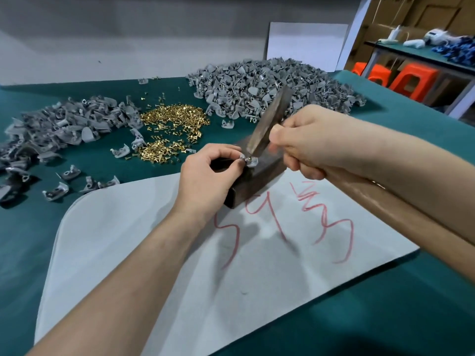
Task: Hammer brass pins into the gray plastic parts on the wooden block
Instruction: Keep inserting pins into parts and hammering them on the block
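**Station check: part held on block, hammer face at the part**

The wooden block point(259, 176) lay on a white sheet point(154, 240) marked in red, which was spread over the green tabletop point(25, 240). One gray plastic part point(251, 162) sat on the block's top face, toward its near end.

The left hand point(205, 173) rested against the block from the left. Its thumb and forefinger were curled in and pinched the left edge of the part, steadying it.

The right hand point(303, 142) was closed around the hammer point(270, 116), high on the handle and close under the head. The brown handle ran back beneath the right forearm. The dark metal head stood tilted, its upper end leaning away to the right and its lower end down on the part, just beside the left fingertips. A small metallic spot showed at that contact point; whether it was a pin's head could not be told.

The held part thus lay between the two hands, touching the left fingers and the hammer's lower end.

Behind the block, loose brass pins point(174, 122) lay in a spread heap. A large heap of gray parts point(262, 86) was at the back right and a second heap point(64, 124) at the left.
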### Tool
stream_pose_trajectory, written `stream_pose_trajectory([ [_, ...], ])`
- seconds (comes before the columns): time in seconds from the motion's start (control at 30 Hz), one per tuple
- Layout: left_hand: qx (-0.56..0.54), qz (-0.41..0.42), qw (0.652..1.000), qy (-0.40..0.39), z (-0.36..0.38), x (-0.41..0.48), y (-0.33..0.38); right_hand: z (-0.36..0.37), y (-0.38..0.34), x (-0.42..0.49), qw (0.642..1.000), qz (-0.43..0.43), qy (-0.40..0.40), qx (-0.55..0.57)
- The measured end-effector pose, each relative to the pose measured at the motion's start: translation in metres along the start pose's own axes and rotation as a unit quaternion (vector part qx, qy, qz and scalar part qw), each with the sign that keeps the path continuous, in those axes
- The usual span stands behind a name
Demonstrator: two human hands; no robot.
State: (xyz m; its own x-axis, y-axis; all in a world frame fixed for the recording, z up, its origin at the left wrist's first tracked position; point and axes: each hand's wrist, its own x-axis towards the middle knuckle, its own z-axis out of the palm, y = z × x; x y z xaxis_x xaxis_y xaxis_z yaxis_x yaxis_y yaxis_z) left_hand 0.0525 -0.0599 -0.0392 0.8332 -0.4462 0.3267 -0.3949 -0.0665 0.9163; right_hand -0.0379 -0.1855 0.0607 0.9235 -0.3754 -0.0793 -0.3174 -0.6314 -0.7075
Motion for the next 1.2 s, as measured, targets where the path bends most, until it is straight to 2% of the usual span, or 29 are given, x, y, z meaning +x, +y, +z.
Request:
stream_pose_trajectory([
  [0.1, 0.009, 0.001, 1.000, 0.000, 0.000, 0.000, 0.000, -0.004, -0.002, -0.009, 0.991, -0.040, 0.031, -0.126],
  [0.23, -0.011, -0.016, 1.000, 0.003, 0.001, 0.000, -0.003, -0.001, -0.009, -0.012, 0.982, -0.060, 0.054, -0.169],
  [0.4, -0.045, -0.037, 0.998, 0.007, 0.003, 0.001, -0.005, -0.005, -0.021, -0.011, 0.979, -0.078, 0.076, -0.174],
  [0.6, -0.071, -0.048, 0.996, 0.009, 0.002, 0.001, -0.004, -0.003, -0.029, -0.015, 0.978, -0.074, 0.047, -0.187],
  [0.77, -0.069, -0.048, 0.996, 0.012, 0.002, 0.002, -0.005, -0.009, -0.039, -0.014, 0.973, -0.116, 0.101, -0.171],
  [0.93, -0.075, -0.042, 0.996, 0.008, 0.002, 0.002, -0.009, 0.018, -0.020, -0.010, 0.973, -0.045, 0.054, -0.222],
  [1.1, -0.065, -0.031, 0.997, 0.011, 0.003, 0.004, -0.008, -0.003, -0.032, -0.013, 0.983, -0.098, 0.115, -0.108],
  [1.2, -0.085, -0.044, 0.995, 0.013, 0.003, 0.001, -0.008, 0.012, -0.021, -0.008, 0.983, -0.044, 0.052, -0.172],
])
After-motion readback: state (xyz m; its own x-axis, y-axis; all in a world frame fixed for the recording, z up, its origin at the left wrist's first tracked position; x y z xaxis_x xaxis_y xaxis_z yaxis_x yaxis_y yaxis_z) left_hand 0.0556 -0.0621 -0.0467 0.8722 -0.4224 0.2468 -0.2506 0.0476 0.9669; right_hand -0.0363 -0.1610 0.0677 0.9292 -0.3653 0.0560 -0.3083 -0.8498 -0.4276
